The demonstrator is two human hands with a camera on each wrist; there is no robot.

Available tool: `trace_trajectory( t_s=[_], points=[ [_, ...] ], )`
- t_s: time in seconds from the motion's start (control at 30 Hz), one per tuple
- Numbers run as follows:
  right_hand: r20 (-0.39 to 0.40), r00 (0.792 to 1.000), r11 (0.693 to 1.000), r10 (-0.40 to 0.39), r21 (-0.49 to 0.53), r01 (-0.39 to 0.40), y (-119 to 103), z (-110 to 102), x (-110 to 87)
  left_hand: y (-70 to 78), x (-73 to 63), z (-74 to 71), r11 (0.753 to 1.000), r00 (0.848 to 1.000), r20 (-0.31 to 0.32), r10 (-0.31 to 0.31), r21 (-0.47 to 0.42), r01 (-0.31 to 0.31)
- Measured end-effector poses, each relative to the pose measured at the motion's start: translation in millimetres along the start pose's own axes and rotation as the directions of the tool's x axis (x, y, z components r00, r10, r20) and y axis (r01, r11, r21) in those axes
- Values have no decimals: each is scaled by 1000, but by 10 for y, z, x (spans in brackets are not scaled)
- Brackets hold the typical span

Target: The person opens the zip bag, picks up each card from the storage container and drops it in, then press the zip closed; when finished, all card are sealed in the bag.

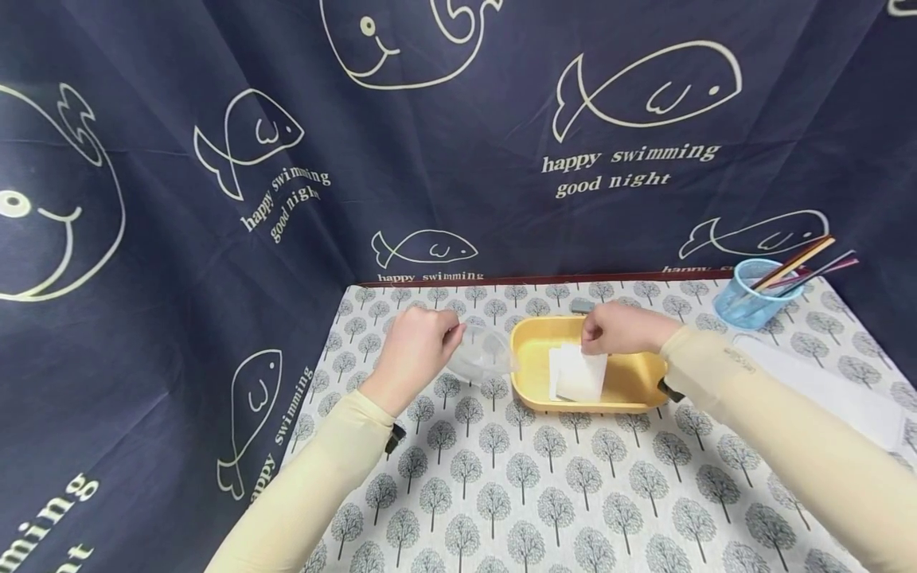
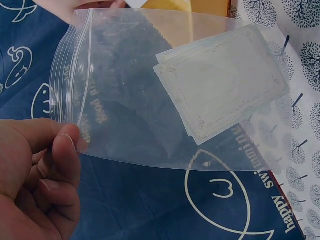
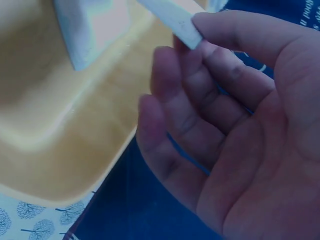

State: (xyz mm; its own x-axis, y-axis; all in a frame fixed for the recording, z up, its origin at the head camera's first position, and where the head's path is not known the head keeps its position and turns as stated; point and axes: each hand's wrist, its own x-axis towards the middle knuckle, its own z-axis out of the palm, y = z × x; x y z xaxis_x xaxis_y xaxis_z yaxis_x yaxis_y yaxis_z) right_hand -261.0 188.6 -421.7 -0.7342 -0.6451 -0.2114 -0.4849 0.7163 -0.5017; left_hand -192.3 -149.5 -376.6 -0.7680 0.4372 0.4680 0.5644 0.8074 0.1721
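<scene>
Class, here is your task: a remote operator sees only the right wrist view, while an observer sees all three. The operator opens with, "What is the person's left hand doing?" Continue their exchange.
Observer: The left hand pinches a clear zip bag near the zip edge.
Operator: Is there anything in that bag?
Observer: Yes, pale cards with a decorative border show inside it, in the left wrist view.
Operator: And where is the bag relative to the yellow tray?
Observer: Beside it, on the person's left, as the head view shows.
</scene>
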Motion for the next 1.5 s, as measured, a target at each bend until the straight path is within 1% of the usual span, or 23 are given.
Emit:
trace_trajectory(
  t_s=[0.13, 0.23, 0.3, 0.37, 0.53, 0.67, 0.77, 0.83, 0.9, 1.0, 1.07, 1.1, 1.2, 1.27, 1.37, 1.47, 1.5],
  points=[
    [-70, 998, 1000, 1, 14, 0, -57, -62, -37, 0, 1, -1, 1000, 1000, 5, -2, -3, 2],
    [-145, 989, 1000, 8, 20, -5, -81, -93, -66, 5, 1, -5, 1000, 1000, 8, -4, -2, 4],
    [-209, 978, 1000, 11, 17, -8, -98, -113, -91, 8, 1, -8, 1000, 1000, 7, -6, -4, 6],
    [-285, 959, 1000, 8, 10, -5, -109, -134, -114, 9, 0, -9, 1000, 1000, 8, -7, -5, 7],
    [-451, 892, 999, -28, -29, 17, -198, -185, -174, 1, 3, -6, 1000, 1000, 11, -6, 2, 6],
    [-537, 842, 999, -48, -43, 30, -322, -214, -209, 0, 13, -1, 1000, 1000, 9, -4, 7, 4],
    [-592, 802, 997, -76, -49, 58, -441, -236, -230, -1, 18, 3, 1000, 1000, -3, 0, 5, 0],
    [-624, 773, 993, -117, -55, 107, -529, -254, -244, 2, 18, 5, 1000, 1000, -14, 3, 5, -3],
    [-653, 738, 984, -169, -67, 166, -616, -270, -256, 2, 18, 11, 1000, 1000, -21, 5, 4, -5],
    [-682, 689, 961, -243, -72, 267, -742, -286, -267, 8, 18, 17, 1000, 1000, -25, 5, 3, -5],
    [-696, 662, 945, -279, -75, 320, -823, -287, -265, 7, 19, 17, 1000, 1000, -21, 1, 3, -1],
    [-700, 651, 937, -293, -75, 342, -863, -287, -266, 9, 20, 13, 1000, 1000, -19, 0, 3, 0],
    [-707, 632, 920, -319, -69, 387, -960, -276, -266, 7, 21, 10, 1000, 1000, -15, -1, 1, 1],
    [-706, 627, 912, -330, -67, 404, -1005, -260, -261, 9, 23, 6, 1000, 1000, -17, 3, 0, -3],
    [-698, 628, 905, -344, -68, 420, -1038, -234, -240, 14, 25, 1, 1000, 1000, -25, 9, -1, -9],
    [-685, 639, 903, -350, -64, 425, -1047, -208, -211, 21, 24, -5, 1000, 1000, -28, 11, 3, -11],
    [-679, 646, 902, -350, -59, 427, -1048, -198, -205, 23, 23, -7, 1000, 1000, -27, 11, 4, -10]
  ],
)
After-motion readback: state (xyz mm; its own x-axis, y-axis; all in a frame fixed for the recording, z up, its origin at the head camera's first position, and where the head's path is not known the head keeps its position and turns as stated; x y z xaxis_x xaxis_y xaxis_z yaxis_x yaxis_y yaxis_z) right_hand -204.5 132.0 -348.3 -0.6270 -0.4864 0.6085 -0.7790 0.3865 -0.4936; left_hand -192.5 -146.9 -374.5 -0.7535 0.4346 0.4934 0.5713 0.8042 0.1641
